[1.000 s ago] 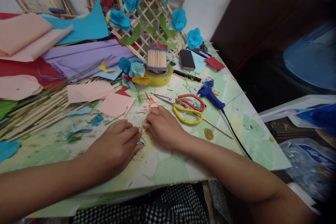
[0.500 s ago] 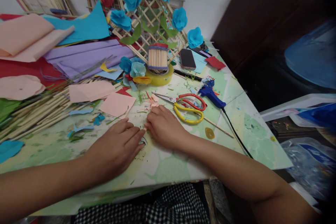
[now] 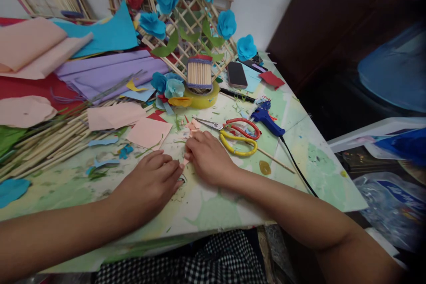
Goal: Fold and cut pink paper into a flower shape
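My left hand (image 3: 149, 185) rests on the table with its fingers curled together, the fingertips pointing right. Close against it is my right hand (image 3: 209, 158), closed as well, its fingers bent inward. Between their fingertips shows a small bit of pink paper (image 3: 185, 160), pinched by both hands and mostly hidden. Pink paper scraps (image 3: 193, 126) lie just beyond my right fingers. Past that hand are scissors (image 3: 238, 132) with one red and one yellow handle, lying spread apart. A square of pink paper (image 3: 149, 132) lies beyond my left hand.
A blue glue gun (image 3: 268, 120) with a black cord lies at the right. Behind stand a stick lattice (image 3: 191, 26) with blue paper flowers, a tape roll (image 3: 203, 98) and a phone (image 3: 237, 74). Thin sticks (image 3: 56, 142) and purple paper (image 3: 109, 73) spread over the left.
My hands stay together at nearly the same spot, with only slight finger movement. A little more of the pink paper shows between them. The view has shifted slightly.
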Tool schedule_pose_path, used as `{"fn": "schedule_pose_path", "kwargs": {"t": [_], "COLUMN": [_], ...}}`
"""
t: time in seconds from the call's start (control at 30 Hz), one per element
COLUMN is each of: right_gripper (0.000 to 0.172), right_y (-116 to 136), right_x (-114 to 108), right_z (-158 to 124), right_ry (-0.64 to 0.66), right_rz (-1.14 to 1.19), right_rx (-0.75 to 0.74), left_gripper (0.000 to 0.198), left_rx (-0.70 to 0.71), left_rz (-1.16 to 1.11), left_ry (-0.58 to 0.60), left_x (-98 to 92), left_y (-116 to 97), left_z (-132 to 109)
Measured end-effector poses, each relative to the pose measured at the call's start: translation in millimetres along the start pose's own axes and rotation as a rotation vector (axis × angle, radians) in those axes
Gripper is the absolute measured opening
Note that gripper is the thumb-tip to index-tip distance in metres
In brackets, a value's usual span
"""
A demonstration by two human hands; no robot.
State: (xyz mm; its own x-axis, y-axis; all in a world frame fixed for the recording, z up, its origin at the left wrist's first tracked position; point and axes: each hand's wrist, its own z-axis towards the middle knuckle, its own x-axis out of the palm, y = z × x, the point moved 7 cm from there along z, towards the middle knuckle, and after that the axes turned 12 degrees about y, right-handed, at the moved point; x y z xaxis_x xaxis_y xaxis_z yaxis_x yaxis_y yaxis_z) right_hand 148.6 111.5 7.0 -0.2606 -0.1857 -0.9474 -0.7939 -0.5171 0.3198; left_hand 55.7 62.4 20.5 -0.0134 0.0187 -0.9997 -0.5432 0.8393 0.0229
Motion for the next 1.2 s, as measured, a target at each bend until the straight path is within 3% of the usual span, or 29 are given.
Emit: {"fn": "schedule_pose_path", "kwargs": {"t": [0.2, 0.37, 0.57, 0.73, 0.8, 0.97, 1.2], "right_gripper": [0.013, 0.017, 0.045, 0.057, 0.053, 0.018, 0.010], "right_y": [-6.7, -10.5, -12.3, -12.9, -14.5, -26.2, -30.1], "right_x": [-2.3, -6.8, -10.4, -11.3, -12.6, -12.0, -22.4], "right_z": [1.4, -2.3, -6.3, -8.7, -9.0, -9.2, -17.8], "right_ry": [-0.063, -0.107, -0.119, -0.110, -0.136, -0.172, -0.241], "right_rz": [0.064, 0.192, 0.342, 0.364, 0.433, 0.719, 0.720], "right_rx": [0.015, -0.019, -0.174, -0.173, -0.157, -0.101, -0.064], "left_gripper": [0.027, 0.025, 0.024, 0.029, 0.030, 0.031, 0.028], "left_rx": [-0.011, -0.137, -0.238, -0.247, -0.244, -0.280, -0.233], "left_rz": [-0.129, -0.200, -0.270, -0.383, -0.458, -0.630, -0.900], "left_ry": [0.010, 0.006, -0.021, -0.026, -0.048, -0.014, 0.021], "left_x": [-5.1, -7.5, -8.4, -8.7, -10.9, -11.1, -4.5], "left_y": [3.9, 14.5, 24.2, 30.8, 33.7, 39.0, 43.8], "left_z": [5.5, 13.0, 16.6, 16.3, 15.5, 19.1, 44.1]}}
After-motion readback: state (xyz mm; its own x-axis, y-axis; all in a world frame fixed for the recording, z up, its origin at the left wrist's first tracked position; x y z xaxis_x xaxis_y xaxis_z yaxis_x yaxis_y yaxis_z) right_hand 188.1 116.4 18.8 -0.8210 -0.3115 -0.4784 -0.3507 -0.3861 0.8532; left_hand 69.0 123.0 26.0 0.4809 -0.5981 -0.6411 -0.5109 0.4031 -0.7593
